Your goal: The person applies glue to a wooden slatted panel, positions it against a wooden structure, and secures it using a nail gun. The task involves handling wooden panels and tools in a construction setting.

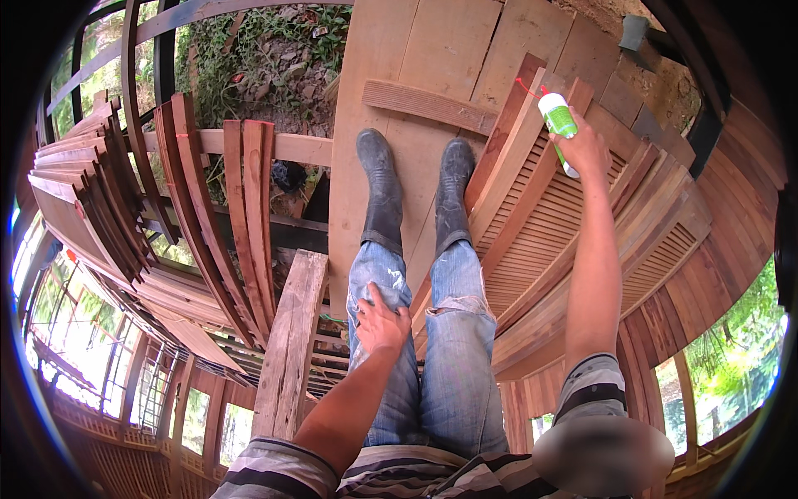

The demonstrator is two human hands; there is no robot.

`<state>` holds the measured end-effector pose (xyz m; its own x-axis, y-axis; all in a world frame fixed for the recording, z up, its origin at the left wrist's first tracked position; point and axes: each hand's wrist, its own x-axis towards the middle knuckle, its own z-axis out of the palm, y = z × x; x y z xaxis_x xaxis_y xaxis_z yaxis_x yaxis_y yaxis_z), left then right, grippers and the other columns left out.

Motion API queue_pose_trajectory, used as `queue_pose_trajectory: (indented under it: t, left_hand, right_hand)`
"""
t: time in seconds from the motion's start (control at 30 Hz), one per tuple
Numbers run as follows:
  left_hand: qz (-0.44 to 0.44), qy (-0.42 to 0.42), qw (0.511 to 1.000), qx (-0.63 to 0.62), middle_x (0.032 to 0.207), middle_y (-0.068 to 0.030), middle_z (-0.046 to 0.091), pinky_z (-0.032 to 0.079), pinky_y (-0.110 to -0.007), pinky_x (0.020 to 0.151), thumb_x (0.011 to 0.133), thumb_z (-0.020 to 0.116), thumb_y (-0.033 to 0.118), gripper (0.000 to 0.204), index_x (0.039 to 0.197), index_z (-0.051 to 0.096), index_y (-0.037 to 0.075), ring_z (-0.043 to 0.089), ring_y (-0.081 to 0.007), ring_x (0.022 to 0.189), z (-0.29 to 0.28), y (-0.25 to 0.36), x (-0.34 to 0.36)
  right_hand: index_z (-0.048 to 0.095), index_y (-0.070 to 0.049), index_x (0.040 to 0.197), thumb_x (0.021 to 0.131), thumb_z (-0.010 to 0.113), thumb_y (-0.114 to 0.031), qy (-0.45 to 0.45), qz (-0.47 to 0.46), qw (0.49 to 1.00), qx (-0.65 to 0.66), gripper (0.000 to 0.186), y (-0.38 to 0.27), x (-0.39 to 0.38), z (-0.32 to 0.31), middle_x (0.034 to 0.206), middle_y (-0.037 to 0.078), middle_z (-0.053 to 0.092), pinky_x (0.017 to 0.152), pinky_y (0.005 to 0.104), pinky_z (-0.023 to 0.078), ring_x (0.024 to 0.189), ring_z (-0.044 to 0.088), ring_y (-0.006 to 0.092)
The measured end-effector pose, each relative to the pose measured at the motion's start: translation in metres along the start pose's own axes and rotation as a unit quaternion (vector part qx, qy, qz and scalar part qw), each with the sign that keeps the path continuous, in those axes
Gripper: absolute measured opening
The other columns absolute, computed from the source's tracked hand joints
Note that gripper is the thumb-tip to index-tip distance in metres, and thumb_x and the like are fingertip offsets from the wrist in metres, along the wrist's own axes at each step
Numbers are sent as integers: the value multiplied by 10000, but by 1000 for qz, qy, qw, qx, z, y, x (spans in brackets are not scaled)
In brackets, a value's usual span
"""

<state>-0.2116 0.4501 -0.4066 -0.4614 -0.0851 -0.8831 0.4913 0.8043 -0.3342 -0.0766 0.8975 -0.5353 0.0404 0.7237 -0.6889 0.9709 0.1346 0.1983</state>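
My right hand (585, 151) is wrapped round a white squeeze bottle (558, 118) with a green label and a thin red nozzle, probably glue. The bottle is tilted, its nozzle end toward the far left, above the ends of some wooden boards (519, 112). Whether the nozzle touches a board I cannot tell. On my left knee rests my left hand (382, 323), fingers spread and holding nothing. Beneath the bottle and my right forearm lie slatted wooden panels (532, 216) with long boards on and beside them.
My boots stand on broad planks (366, 66), with a short board (428, 106) lying across ahead. To the left, upright-looking boards (258, 208) lean by an open gap showing soil and plants (266, 66). A weathered beam (291, 341) and stacked boards (91, 191) lie left.
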Motion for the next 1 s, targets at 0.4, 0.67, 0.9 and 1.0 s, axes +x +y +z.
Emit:
queue_pose_trajectory:
  t: [0.4,0.67,0.9,1.0]
  left_hand:
    - [-10,-11,1000,-11,1346,-217,534,543,-513,981,866,696,413,924,1662,321,131,629,-413,1220,-5,3,-1]
    - [-3,4,1000,4,1301,-212,538,571,-513,929,874,698,420,912,1651,325,121,634,-409,1186,0,1,-1]
    - [1,3,1000,3,1316,-213,537,567,-513,940,875,700,420,917,1653,320,120,629,-409,1195,-2,2,-1]
    - [0,1,1000,6,1319,-211,536,567,-513,940,878,701,428,920,1656,317,120,628,-408,1197,-2,2,-1]
  right_hand:
    - [523,-390,1571,881,792,-417,5,8,1000,-15,741,-1,11,-6,1371,97,728,1015,500,577,1247,700,336]
    - [467,-394,1607,837,821,-491,-18,3,1000,-19,853,-6,5,-8,1391,96,720,1045,506,557,1292,676,332]
    - [526,-379,1565,861,807,-455,-9,-3,1000,-24,762,-1,8,-7,1336,104,744,1016,502,569,1255,694,339]
    - [560,-391,1530,887,784,-426,3,-12,1000,-20,682,-7,5,-13,1298,110,757,996,497,580,1228,708,340]
